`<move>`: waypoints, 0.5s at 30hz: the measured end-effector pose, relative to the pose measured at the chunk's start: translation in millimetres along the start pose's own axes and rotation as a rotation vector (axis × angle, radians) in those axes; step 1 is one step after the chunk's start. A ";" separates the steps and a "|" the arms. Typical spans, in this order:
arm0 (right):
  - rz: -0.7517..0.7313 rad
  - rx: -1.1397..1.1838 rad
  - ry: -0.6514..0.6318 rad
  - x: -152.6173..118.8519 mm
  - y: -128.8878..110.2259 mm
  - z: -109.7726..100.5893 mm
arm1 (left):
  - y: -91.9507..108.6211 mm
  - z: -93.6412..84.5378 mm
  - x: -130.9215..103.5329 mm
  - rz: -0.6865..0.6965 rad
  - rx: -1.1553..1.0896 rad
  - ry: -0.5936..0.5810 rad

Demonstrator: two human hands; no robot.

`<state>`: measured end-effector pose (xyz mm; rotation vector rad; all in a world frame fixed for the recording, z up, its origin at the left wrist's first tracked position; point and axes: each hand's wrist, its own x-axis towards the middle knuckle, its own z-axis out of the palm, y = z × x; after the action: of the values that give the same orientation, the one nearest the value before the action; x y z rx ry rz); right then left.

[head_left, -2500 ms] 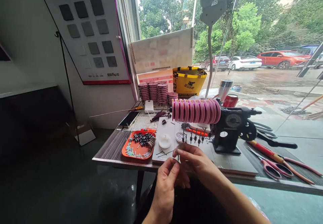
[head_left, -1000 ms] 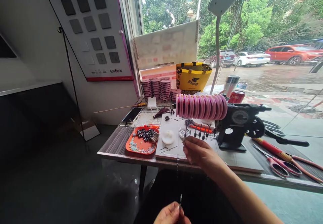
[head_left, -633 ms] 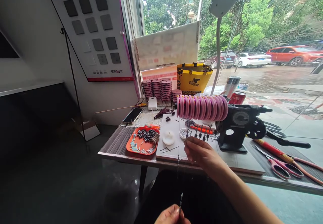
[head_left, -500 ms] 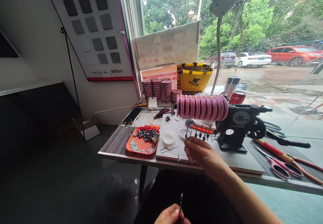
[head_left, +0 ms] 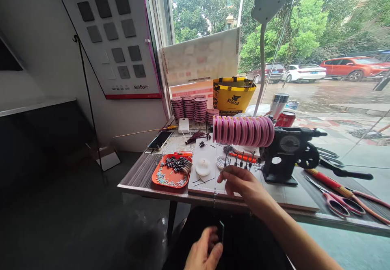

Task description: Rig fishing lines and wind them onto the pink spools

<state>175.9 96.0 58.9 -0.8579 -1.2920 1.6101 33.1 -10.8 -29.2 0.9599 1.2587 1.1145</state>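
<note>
My right hand [head_left: 237,182] is above the board's front edge, thumb and index finger pinched together. At their tips is a thin line [head_left: 215,195] with small dark bits on it, running down towards my lap. Lower, over the dark lap, my left hand [head_left: 202,247] has curled fingers, with a thin, bent dark piece [head_left: 222,229] at the fingertips; its kind is unclear. A black hand-cranked winder [head_left: 286,152] carries a row of pink spools [head_left: 243,130] above my right hand. Small black pins [head_left: 241,162] stand upright just behind that hand.
An orange-red tray [head_left: 155,176] holds small black parts and tiny pieces. A white round dish [head_left: 203,167] and a bowl of beads [head_left: 222,162] sit on the board. Scissors [head_left: 338,205] lie right. Behind are stacked pink spools [head_left: 189,109], a yellow bag [head_left: 234,97] and a phone [head_left: 160,140].
My left hand has risen slightly and its fingers have loosened from a tight pinch around the thin piece. The right hand has shifted a little left, its fingertips now nearer the line.
</note>
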 end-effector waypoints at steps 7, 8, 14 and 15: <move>0.003 -0.094 0.065 2.1 -0.8 -8.9 | 96.8 36.0 43.3 0.308 -0.023 0.000; 0.008 -0.084 0.067 1.9 -0.3 -9.5 | 100.6 41.1 49.0 0.296 -0.086 -0.029; -0.016 -0.048 -0.059 -2.9 -2.0 -5.7 | 89.0 46.5 49.7 0.212 -0.292 -0.146; -0.029 -0.066 -0.063 -3.3 -3.2 -4.4 | 84.5 43.7 46.5 0.198 -0.297 -0.159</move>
<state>181.8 94.8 61.1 -0.8301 -1.4020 1.5903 67.0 54.8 46.7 0.9390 0.8548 1.3096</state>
